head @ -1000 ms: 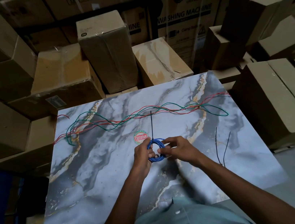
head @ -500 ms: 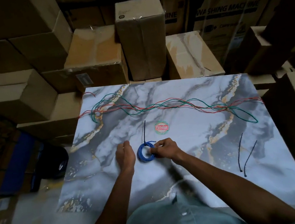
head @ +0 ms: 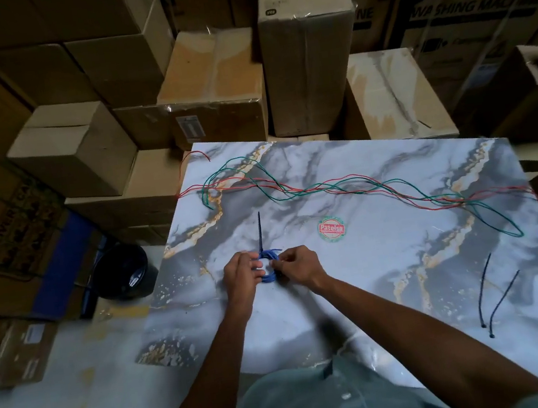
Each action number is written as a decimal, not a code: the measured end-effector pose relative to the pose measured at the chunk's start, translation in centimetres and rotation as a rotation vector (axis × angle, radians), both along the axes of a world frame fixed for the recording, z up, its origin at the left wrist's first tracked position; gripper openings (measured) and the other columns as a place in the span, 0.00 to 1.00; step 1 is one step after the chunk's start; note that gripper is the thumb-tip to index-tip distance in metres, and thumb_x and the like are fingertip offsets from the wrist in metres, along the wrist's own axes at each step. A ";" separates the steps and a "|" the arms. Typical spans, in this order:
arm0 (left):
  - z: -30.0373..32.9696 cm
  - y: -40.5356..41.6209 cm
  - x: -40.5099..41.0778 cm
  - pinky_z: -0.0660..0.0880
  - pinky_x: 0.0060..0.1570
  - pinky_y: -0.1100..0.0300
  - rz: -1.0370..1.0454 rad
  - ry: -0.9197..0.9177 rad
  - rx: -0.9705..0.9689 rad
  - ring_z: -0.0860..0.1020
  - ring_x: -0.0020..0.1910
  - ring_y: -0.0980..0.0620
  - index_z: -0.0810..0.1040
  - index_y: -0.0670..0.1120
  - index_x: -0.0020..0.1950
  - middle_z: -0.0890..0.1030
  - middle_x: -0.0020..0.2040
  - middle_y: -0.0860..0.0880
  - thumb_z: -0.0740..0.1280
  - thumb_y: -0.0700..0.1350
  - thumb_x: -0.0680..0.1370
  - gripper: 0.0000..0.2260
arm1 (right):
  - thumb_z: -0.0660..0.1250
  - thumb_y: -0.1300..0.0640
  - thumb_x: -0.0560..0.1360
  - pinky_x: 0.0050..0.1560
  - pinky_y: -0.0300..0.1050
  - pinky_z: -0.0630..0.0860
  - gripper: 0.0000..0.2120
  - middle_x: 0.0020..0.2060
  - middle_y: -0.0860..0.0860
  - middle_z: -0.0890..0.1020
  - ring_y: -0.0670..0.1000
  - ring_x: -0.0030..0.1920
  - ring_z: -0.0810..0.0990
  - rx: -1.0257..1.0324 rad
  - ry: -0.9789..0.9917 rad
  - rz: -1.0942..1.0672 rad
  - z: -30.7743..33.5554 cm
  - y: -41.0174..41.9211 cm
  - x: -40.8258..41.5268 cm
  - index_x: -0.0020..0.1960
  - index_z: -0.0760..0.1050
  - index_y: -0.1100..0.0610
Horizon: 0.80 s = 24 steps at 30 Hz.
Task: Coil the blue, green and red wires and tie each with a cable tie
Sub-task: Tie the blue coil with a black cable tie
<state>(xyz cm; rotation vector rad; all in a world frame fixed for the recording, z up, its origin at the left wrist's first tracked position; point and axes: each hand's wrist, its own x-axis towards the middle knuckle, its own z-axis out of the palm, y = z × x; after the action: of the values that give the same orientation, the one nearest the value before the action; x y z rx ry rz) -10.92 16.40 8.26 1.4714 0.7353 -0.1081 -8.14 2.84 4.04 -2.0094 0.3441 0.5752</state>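
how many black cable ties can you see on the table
3. One cable tie sticks up from the blue wire coil held between both hands. Two loose cable ties lie side by side near the table's right front. None appear hidden.

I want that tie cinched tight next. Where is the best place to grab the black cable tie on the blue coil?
Probably the free tail of the black cable tie, pinched from the side: it sticks straight out from the blue coil, away from the person, clear of both hands.
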 end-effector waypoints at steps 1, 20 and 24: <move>-0.1 -0.1 0.1 0.71 0.27 0.64 -0.015 -0.011 -0.004 0.75 0.29 0.49 0.78 0.40 0.45 0.77 0.34 0.45 0.58 0.37 0.81 0.10 | 0.73 0.46 0.75 0.46 0.42 0.78 0.15 0.33 0.51 0.85 0.46 0.35 0.80 0.013 0.004 -0.001 0.0 -0.2 0.0 0.40 0.86 0.58; 0.5 -10.7 5.1 0.69 0.27 0.64 -0.293 -0.042 -0.013 0.76 0.27 0.51 0.79 0.40 0.44 0.79 0.33 0.46 0.58 0.38 0.81 0.12 | 0.68 0.50 0.80 0.46 0.46 0.74 0.17 0.37 0.59 0.85 0.54 0.42 0.82 -0.187 -0.141 -0.273 2.7 -17.6 7.0 0.40 0.82 0.61; 0.1 -12.1 6.2 0.68 0.27 0.64 -0.309 -0.028 -0.021 0.76 0.27 0.51 0.79 0.42 0.43 0.79 0.32 0.47 0.58 0.38 0.81 0.12 | 0.69 0.53 0.78 0.41 0.42 0.65 0.11 0.38 0.56 0.83 0.59 0.48 0.83 -0.347 -0.205 -0.145 3.8 -18.1 10.5 0.38 0.80 0.55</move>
<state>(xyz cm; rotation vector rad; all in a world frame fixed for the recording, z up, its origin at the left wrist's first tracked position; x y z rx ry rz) -4.74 4.26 8.40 1.5548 0.4782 -0.3286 2.33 -15.30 7.84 -2.3282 0.4847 0.2250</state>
